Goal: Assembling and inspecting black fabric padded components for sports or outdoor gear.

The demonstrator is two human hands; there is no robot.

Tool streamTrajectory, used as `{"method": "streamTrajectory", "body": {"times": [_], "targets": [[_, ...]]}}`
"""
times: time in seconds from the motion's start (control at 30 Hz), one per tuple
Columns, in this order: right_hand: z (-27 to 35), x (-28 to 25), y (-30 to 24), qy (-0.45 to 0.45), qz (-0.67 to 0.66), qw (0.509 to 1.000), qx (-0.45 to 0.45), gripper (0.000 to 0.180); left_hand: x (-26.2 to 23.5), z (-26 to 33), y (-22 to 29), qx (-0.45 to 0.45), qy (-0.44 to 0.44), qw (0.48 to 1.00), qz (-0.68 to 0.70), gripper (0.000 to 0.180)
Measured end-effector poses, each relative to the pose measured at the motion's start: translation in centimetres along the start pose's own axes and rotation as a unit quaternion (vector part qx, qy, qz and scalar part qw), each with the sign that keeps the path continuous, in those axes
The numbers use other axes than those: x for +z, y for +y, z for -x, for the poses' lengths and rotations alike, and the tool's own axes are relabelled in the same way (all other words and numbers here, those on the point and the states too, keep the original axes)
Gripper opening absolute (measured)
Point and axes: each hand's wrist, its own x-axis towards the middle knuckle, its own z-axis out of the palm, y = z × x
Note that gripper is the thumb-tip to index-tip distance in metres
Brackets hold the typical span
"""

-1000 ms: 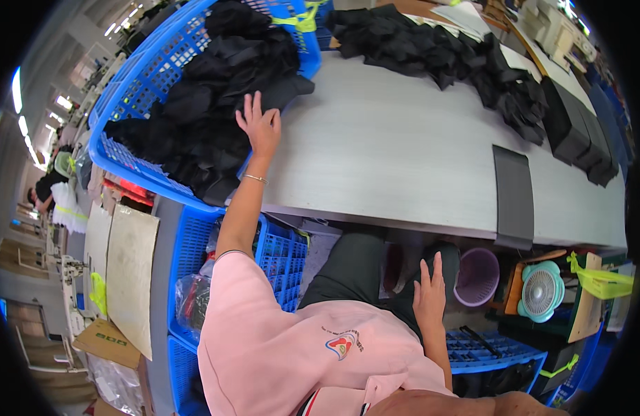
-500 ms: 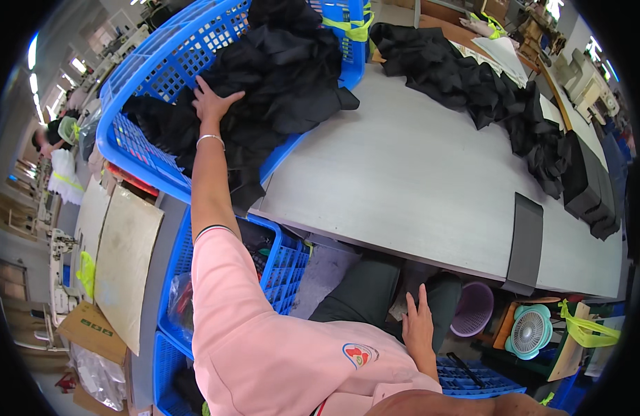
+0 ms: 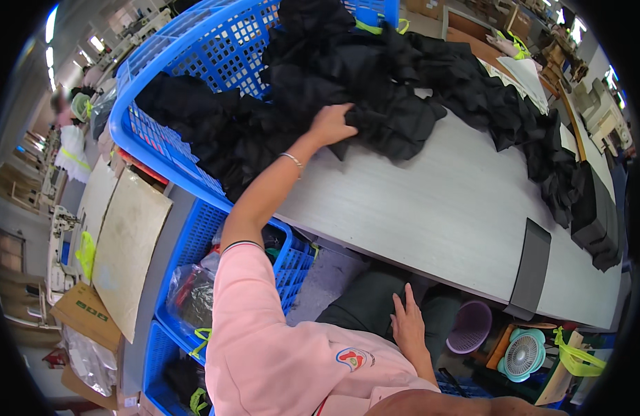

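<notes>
My left hand is closed on a heap of black fabric pieces at the basket's right side, where the cloth spills over the rim onto the table; the fingertips are partly hidden in the folds. More black fabric lies inside the blue plastic basket. Over my lap, my right hand is held with fingers extended and nothing in it.
The grey table carries a long row of bunched black cloth, stacked black pieces and a flat dark strip. Below are blue crates, a purple bin and a small turquoise fan.
My left hand has moved right from inside the basket to its table side, and the black fabric heap has shifted right onto the table. My right hand stays over my lap.
</notes>
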Motion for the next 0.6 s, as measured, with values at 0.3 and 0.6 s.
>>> {"method": "streamTrajectory", "body": {"times": [0.3, 0.6], "targets": [[-1.1, -0.5, -0.7, -0.033, 0.004, 0.999, -0.008, 0.056, -0.4, 3.0, 8.8, 0.138, -0.093, 0.983, 0.082, 0.096], [-3.7, -1.7, -3.0, 0.133, 0.049, 0.978, -0.153, 0.069, -13.4, 13.5, 2.5, -0.028, 0.448, 0.883, -0.137, 0.051]]}}
